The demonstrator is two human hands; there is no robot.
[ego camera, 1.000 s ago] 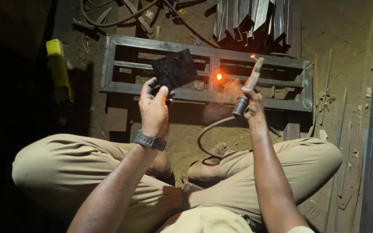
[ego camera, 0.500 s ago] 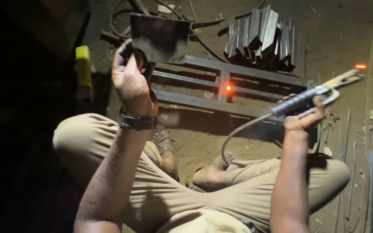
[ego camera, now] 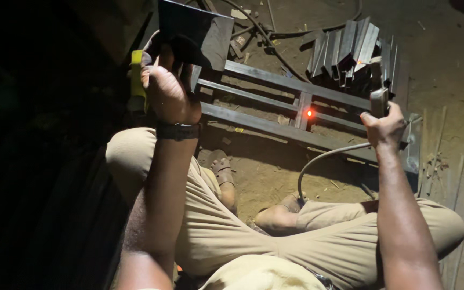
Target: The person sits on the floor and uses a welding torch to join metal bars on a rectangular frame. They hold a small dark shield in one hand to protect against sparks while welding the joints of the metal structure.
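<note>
Item: welding work on a dirt floor, viewed from above our crossed legs in tan trousers. Our left hand (ego camera: 170,88), with a dark wristwatch (ego camera: 178,130) at the wrist, is raised with its fingers wrapped around the handle of a dark, flat rectangular hand-held welding shield (ego camera: 197,29), which is lifted up and away to the left of the work. Our right hand (ego camera: 385,126) is closed in a fist on the grey metal electrode holder (ego camera: 378,99), held upright and clear of the joint, with its grey cable (ego camera: 323,158) looping down toward our knee. The workpiece, a grey rectangular frame of steel bars (ego camera: 275,102), lies flat on the ground ahead of our feet; one small orange-red glowing spot (ego camera: 309,113) sits where an upright crosspiece meets a long bar. Behind the frame is a bundle of short grey steel angle offcuts (ego camera: 347,53); a yellow object (ego camera: 137,72) shows just left of the left hand. We judge this a pause between welds, with the bead cooling for inspection. The next move would call for bringing the shield back before the eyes and the rod tip down precisely onto a joint.
</note>
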